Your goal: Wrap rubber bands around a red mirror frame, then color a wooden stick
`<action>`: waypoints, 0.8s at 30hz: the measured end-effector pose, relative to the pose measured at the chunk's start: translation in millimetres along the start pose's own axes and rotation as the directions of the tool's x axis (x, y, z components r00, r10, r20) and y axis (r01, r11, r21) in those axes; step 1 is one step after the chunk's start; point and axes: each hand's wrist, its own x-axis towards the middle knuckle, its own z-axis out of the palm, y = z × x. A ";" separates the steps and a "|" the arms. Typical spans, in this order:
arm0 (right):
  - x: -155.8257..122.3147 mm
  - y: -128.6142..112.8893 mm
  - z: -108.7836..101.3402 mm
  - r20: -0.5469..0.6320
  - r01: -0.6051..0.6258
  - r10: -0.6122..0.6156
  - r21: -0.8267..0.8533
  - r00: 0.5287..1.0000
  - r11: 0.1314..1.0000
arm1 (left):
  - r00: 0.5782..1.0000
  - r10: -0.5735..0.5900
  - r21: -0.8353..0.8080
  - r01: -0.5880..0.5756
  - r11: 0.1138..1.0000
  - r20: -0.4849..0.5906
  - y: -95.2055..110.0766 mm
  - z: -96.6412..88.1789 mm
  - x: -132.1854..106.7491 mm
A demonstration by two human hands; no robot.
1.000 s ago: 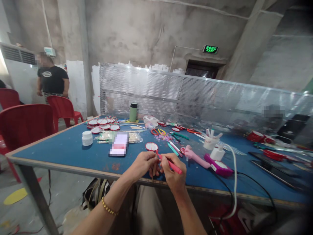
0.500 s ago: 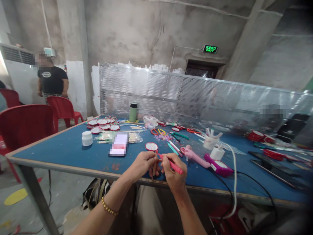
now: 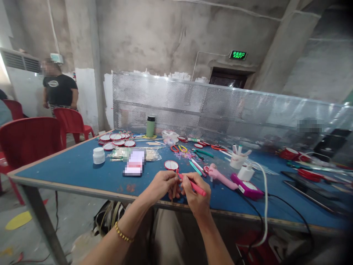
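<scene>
My left hand (image 3: 163, 184) is closed around a thin wooden stick (image 3: 174, 190) near the table's front edge. In my right hand (image 3: 199, 198) is a pinkish-red marker pen (image 3: 198, 189), gripped as for writing. Its tip is close to the upper end of the stick; whether they touch I cannot tell. Just beyond my fingers lies a small round drum (image 3: 171, 165) with a white face and red rim. Teal and white pens (image 3: 195, 167) lie to its right, beside a pink glue gun (image 3: 220, 176).
Across the blue table (image 3: 68, 176) are a phone (image 3: 135, 162), a white jar (image 3: 98, 156), several red-rimmed drums (image 3: 116, 136), a green bottle (image 3: 150, 127) and pliers (image 3: 202, 152). A pen cup (image 3: 237, 161), a purple box (image 3: 250, 187) and cables stand right. A person (image 3: 60, 90) stands far left.
The marker's tip has shifted slightly up and left toward the stick's end. The stick appears turned, showing a narrower side. Both hands stay almost in place.
</scene>
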 end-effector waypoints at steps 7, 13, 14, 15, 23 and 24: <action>0.0 1.1 0.7 0.005 0.007 -0.007 0.007 1.000 1.000 | 1.000 0.000 0.009 0.000 1.000 -0.011 0.0 0.4 0.0; 0.3 1.6 0.8 0.009 0.011 -0.011 -0.004 1.000 1.000 | 1.000 0.004 0.017 -0.003 1.000 -0.007 0.0 -0.1 -0.7; 0.3 1.4 0.9 0.010 0.010 -0.010 -0.003 1.000 1.000 | 1.000 0.005 0.021 -0.005 1.000 -0.006 -0.2 -0.2 -0.6; 0.5 1.2 0.9 0.013 0.011 -0.011 -0.003 1.000 1.000 | 1.000 0.008 0.023 -0.008 1.000 -0.005 -0.3 -0.3 -0.5; 1.7 -1.2 0.5 0.004 0.033 -0.033 -0.011 0.999 0.999 | 1.000 0.002 0.008 -0.001 1.000 -0.007 -2.2 -0.8 0.9; 1.4 -0.6 0.3 -0.011 0.030 -0.030 -0.004 0.999 1.000 | 1.000 -0.003 0.006 0.003 1.000 -0.008 -2.7 -0.9 0.9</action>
